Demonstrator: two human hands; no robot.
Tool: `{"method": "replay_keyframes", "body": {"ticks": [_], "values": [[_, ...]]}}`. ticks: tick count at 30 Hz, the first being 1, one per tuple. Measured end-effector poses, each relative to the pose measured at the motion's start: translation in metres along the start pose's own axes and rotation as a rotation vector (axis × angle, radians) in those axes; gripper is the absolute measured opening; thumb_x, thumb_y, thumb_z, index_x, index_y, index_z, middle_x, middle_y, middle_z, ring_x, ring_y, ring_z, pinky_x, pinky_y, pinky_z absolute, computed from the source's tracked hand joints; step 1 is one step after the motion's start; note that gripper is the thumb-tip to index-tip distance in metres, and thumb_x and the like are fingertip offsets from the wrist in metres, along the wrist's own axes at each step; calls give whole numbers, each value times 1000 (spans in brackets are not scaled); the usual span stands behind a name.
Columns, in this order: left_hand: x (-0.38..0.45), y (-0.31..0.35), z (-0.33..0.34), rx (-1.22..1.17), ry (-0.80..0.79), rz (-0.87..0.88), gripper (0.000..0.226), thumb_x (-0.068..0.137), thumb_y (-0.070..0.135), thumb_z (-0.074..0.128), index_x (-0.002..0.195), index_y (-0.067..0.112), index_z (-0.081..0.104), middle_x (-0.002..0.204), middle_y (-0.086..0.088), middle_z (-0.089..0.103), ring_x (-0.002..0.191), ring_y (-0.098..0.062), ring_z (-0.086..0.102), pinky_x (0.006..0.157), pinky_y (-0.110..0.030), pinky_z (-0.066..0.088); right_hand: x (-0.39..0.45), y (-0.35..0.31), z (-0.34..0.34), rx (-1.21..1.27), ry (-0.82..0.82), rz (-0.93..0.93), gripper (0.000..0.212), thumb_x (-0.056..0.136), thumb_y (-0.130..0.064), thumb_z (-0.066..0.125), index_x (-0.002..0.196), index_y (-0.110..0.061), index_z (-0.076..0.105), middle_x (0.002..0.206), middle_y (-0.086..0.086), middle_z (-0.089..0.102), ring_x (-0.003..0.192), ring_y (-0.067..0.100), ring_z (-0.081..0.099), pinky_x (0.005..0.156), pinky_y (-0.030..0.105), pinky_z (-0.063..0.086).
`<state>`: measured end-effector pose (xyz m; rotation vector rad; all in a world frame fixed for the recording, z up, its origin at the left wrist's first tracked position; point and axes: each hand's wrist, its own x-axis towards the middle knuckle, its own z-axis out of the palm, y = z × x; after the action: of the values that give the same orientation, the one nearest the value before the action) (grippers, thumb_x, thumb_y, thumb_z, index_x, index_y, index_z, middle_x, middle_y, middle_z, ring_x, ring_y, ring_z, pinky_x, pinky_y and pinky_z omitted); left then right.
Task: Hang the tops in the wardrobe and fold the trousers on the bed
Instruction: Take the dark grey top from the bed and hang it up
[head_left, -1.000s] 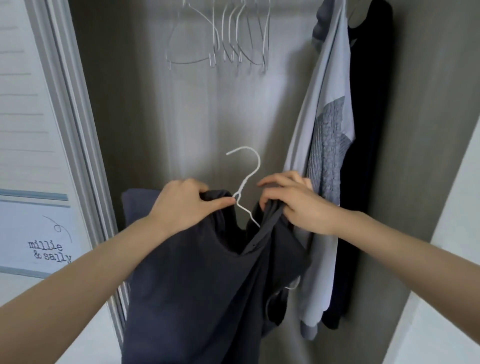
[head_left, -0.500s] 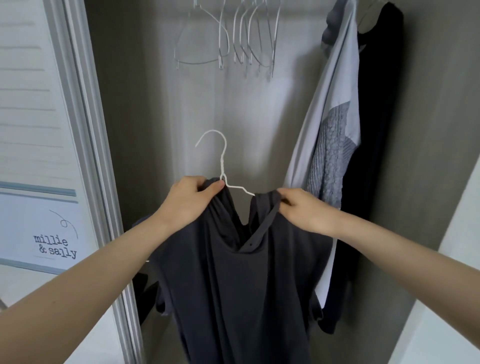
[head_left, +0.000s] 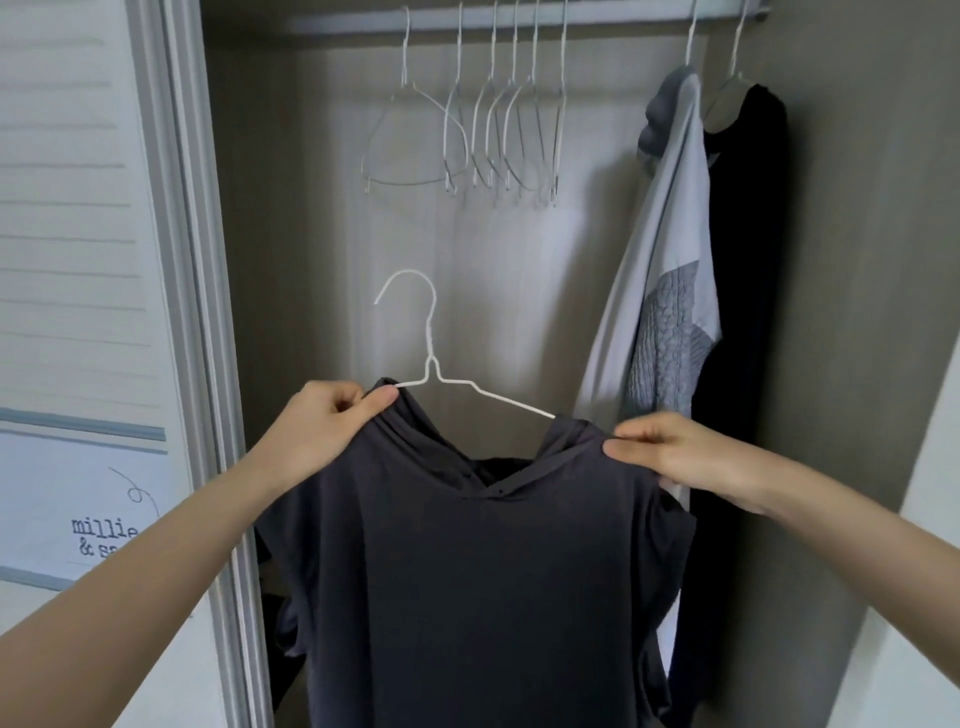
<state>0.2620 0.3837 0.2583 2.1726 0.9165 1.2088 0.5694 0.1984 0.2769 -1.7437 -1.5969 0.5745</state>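
Observation:
A dark grey top (head_left: 483, 582) hangs spread on a white wire hanger (head_left: 431, 358) that I hold up inside the open wardrobe. My left hand (head_left: 322, 421) pinches the top's left shoulder over the hanger arm. At the right shoulder, my right hand (head_left: 670, 452) pinches the fabric. The hanger's hook points up and left, well below the wardrobe rail (head_left: 519, 21). The neckline sags between my hands.
Several bare white hangers (head_left: 483, 135) hang on the rail at centre. A light grey top (head_left: 670, 291) and a black garment (head_left: 748, 291) hang at the right. A white sliding door (head_left: 78, 260) with its frame stands at the left, and a white panel at the far right.
The hanger turned level and rose; both hands moved apart to the shoulders, and the bunched top now hangs spread out. The view tilted up, showing the rail.

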Motion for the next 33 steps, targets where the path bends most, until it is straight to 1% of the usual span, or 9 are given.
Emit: {"method": "replay_keyframes", "body": {"ticks": [6, 9, 13, 17, 22, 25, 28, 31, 33], "values": [[9, 11, 8, -59, 0, 48, 52, 88, 47, 64, 53, 13, 48, 52, 4, 43, 54, -11, 40, 59, -29, 31, -3, -8, 1, 21, -10, -103, 13, 94, -24, 59, 96, -14, 67, 83, -4, 63, 77, 3, 56, 67, 17, 43], [14, 13, 3, -106, -36, 53, 48, 91, 38, 64, 58, 3, 57, 53, 3, 47, 53, -8, 41, 57, -28, 30, -6, -3, 2, -4, 14, -149, 19, 98, -21, 52, 89, -8, 63, 80, -3, 58, 79, 5, 52, 76, 23, 41], [19, 6, 1, -155, -54, 14, 42, 94, 30, 62, 55, 16, 67, 51, 8, 56, 51, -3, 48, 51, -19, 36, -9, -1, -3, -42, 60, -110, 28, 98, -19, 52, 70, -17, 56, 67, -9, 49, 68, 3, 46, 65, 22, 35], [32, 13, 16, -230, -46, 0, 38, 95, 29, 62, 69, 2, 68, 62, -1, 57, 64, -12, 49, 63, -28, 35, -5, -12, 1, -119, 139, -117, 26, 97, -19, 54, 71, -15, 53, 70, -2, 46, 70, 9, 43, 67, 28, 34], [51, 20, 18, -215, -92, -12, 45, 94, 40, 60, 68, 4, 63, 60, 1, 48, 61, -11, 45, 59, -27, 30, -13, -32, -7, 285, 325, 13, 25, 94, -20, 58, 91, 4, 65, 82, 11, 59, 79, 19, 53, 70, 28, 41], [68, 15, 11, -165, -76, 5, 48, 92, 44, 61, 70, 0, 63, 65, -2, 55, 66, -13, 49, 62, -31, 33, -17, -43, -22, 580, 274, 215, 20, 87, -21, 59, 92, -4, 67, 87, 20, 64, 82, 28, 59, 78, 31, 47], [88, 17, 13, 44, -25, 20, 14, 92, 25, 64, 92, 12, 71, 94, -2, 69, 86, -16, 59, 74, -29, 42, -19, -56, -36, 624, 264, 292, 38, 65, -18, 56, 103, -13, 55, 102, 20, 54, 94, 31, 52, 94, 38, 44], [95, 28, 30, 86, -149, 38, 33, 91, 13, 64, 124, 11, 64, 124, -4, 64, 115, -19, 57, 94, -23, 41, -20, -73, -44, 654, 342, 347, 36, 72, -14, 48, 107, -14, 54, 111, 25, 57, 97, 33, 54, 88, 37, 47], [86, 48, 45, 8, -275, 102, 40, 91, 10, 64, 130, 13, 59, 129, 2, 59, 121, -14, 52, 94, -16, 37, -16, -91, -44, 664, 418, 338, 26, 87, -11, 43, 108, -8, 58, 110, 24, 59, 91, 33, 58, 77, 33, 49]]}}
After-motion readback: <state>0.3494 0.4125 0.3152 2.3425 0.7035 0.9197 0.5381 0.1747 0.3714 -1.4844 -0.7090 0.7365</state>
